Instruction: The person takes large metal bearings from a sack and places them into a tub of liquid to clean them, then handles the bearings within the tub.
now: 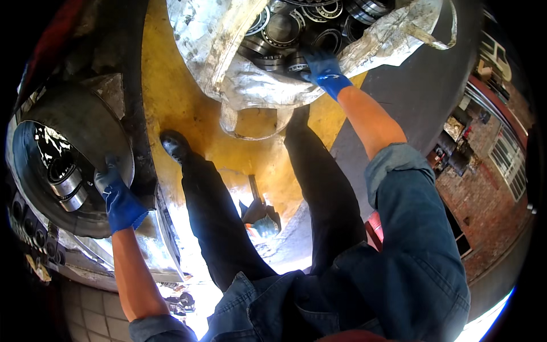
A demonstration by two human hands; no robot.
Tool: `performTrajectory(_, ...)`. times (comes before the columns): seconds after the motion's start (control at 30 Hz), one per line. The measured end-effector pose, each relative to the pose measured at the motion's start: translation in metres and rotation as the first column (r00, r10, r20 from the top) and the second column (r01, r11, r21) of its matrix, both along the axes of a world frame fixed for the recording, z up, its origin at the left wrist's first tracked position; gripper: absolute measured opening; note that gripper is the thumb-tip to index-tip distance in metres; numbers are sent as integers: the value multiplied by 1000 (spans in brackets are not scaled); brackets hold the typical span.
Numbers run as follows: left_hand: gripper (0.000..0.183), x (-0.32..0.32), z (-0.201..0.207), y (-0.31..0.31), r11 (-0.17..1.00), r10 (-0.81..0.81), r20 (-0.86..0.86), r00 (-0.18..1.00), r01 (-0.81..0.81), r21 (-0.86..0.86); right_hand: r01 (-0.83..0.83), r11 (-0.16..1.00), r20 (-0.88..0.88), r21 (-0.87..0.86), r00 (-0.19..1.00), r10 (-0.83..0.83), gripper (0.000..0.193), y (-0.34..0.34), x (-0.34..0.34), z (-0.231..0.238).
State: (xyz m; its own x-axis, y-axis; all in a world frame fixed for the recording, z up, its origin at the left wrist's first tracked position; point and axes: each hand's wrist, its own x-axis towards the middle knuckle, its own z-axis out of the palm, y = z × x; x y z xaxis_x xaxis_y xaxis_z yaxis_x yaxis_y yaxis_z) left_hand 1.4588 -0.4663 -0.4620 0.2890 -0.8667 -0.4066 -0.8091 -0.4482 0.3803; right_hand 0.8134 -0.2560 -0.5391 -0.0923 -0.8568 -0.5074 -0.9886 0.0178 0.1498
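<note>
Both my hands wear blue gloves with darker, grimy fingers. My left hand (114, 191) is at the left, closed over the edge of a dark round metal drum (85, 119). Inside that drum lie a few shiny bearings (69, 188), close to my left fingers. My right hand (325, 69) reaches over the near side of a dirty white bulk bag (268, 91) at the top. Its fingers are bent down onto a bearing (297, 62) among several others; their tips are partly hidden in shadow.
The bag's loose strap (250, 137) hangs toward my legs. My shoe (175, 145) stands on the yellow floor (176, 85). Between my legs lies a dark tool-like object (261, 214) with a handle. A brick wall (484, 222) and stacked parts (456, 142) are at the right.
</note>
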Motion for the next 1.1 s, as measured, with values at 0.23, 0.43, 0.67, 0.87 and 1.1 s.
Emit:
performTrajectory(0.23,53,35,17,2,999,23,27,999,-24,36,386,922,-123,-12,915,-385,77,-7,28,-7)
performTrajectory(0.43,55,31,12,-4,999,-8,10,1000,8,43,149,984,-51,-95,987,-155,89,10,-12,-34)
performTrajectory(0.67,59,62,12,1,999,9,22,1000,-11,50,542,792,-1,280,826,-564,74,-16,26,-20)
performTrajectory(0.87,57,12,25,-4,994,-73,-52,996,76,74,435,845,3,312,889,-458,68,8,46,-16)
performTrajectory(1.1,51,3,30,0,999,-1,-164,986,8,45,452,807,155,381,829,-538,65,17,59,-28)
